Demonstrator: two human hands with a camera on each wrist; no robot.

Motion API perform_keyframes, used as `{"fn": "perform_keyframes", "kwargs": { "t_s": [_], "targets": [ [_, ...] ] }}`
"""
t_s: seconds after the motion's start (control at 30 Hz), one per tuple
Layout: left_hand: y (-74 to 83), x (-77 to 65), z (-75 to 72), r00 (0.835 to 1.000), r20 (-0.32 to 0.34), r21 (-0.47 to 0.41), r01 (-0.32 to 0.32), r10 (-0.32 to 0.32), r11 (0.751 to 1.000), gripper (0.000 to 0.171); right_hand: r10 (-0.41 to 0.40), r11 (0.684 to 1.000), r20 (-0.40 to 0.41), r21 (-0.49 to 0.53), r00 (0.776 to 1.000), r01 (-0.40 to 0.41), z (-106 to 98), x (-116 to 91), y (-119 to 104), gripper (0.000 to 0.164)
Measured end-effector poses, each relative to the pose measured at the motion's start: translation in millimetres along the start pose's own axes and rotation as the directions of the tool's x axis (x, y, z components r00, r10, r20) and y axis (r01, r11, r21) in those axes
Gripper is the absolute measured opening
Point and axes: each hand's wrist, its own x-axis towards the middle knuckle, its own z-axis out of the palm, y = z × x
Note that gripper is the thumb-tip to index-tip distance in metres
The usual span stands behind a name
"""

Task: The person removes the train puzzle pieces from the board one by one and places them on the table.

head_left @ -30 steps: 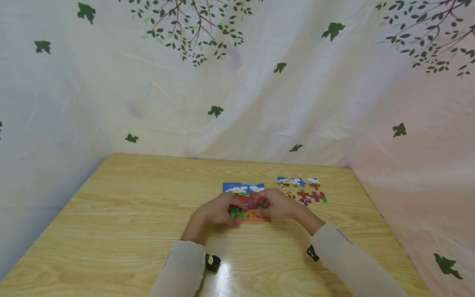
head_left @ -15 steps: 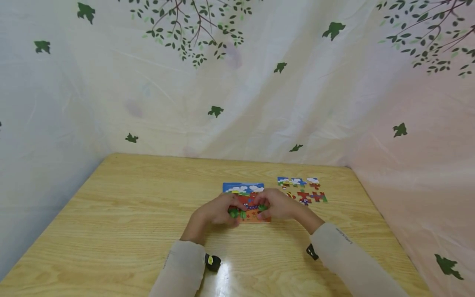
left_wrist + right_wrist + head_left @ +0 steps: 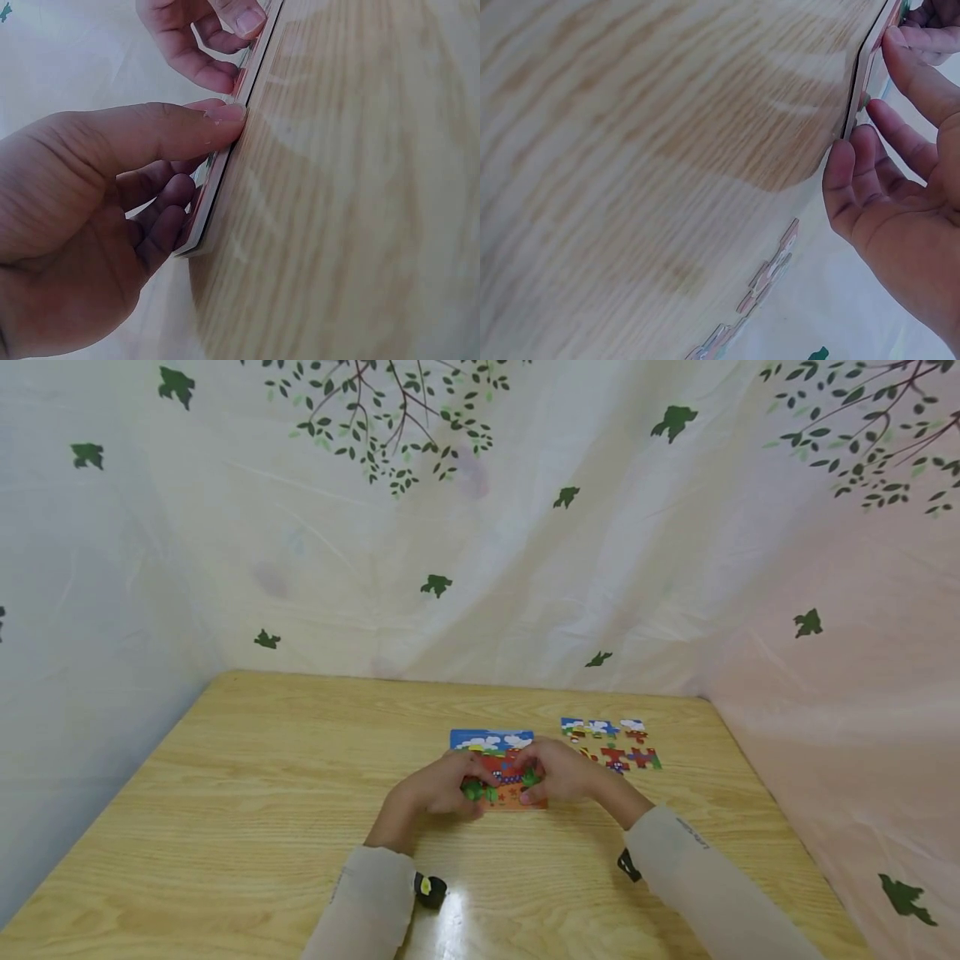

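A jigsaw puzzle board (image 3: 491, 740) with a blue sky, white clouds and a red and orange lower part lies flat on the table. My left hand (image 3: 438, 782) holds the board at its near left corner; the left wrist view shows the thumb (image 3: 225, 120) on the front edge and the other fingers curled along the side. Over the right half, my right hand (image 3: 564, 771) pinches a puzzle piece with green on it (image 3: 531, 776) between thumb and index finger, close over the board. Its remaining fingers (image 3: 841, 165) rest by the board's right edge. The hands hide parts of the picture.
Loose puzzle pieces (image 3: 613, 757) lie right of the board, with more in a row behind them, among them a cloud piece (image 3: 597, 727). A wooden table (image 3: 315, 735) carries everything. A printed cloth (image 3: 337, 568) hangs around its far sides.
The green piece between my right thumb and index finger has turned and shifted slightly. The right wrist has moved a little; the left hand and the board stay put.
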Motion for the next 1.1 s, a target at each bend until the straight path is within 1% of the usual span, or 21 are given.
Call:
{"fn": "perform_keyframes", "kwargs": {
  "t_s": [0.2,0.33,0.53,0.77,0.97,1.1],
  "targets": [
    [0.1,1.0,0.8,1.0,-0.003,0.01,-0.012,0.012,1.0,0.038,-0.007,0.999,0.013,-0.042,1.0,0.007,-1.7,3.4,3.7,0.035],
    [0.8,1.0,0.7,1.0,-0.004,0.006,-0.008,0.008,1.0,0.037,-0.008,0.999,0.057,-0.047,0.998,0.01,-4.0,6.8,6.4,0.035],
    [2.2,1.1,0.9,1.0,-0.007,0.003,-0.002,0.002,1.0,0.036,-0.027,0.999,0.128,0.038,0.991,0.022,-9.9,9.5,5.7,0.036],
    [2.4,0.7,0.4,1.0,-0.002,0.017,-0.002,0.002,1.0,0.036,-0.023,0.997,0.123,0.082,0.992,0.013,-7.9,10.0,6.7,0.039],
    [1.2,0.9,0.3,1.0,0.006,0.01,0.003,-0.003,1.0,0.034,-0.031,0.988,0.128,0.153,0.991,0.011,-6.0,10.1,5.5,0.039],
    [1.6,0.8,0.1,1.0,0.014,0.005,-0.004,0.004,1.0,0.034,-0.012,0.98,0.137,0.196,0.991,-0.015,-4.2,10.4,7.6,0.036]
  ]
}}
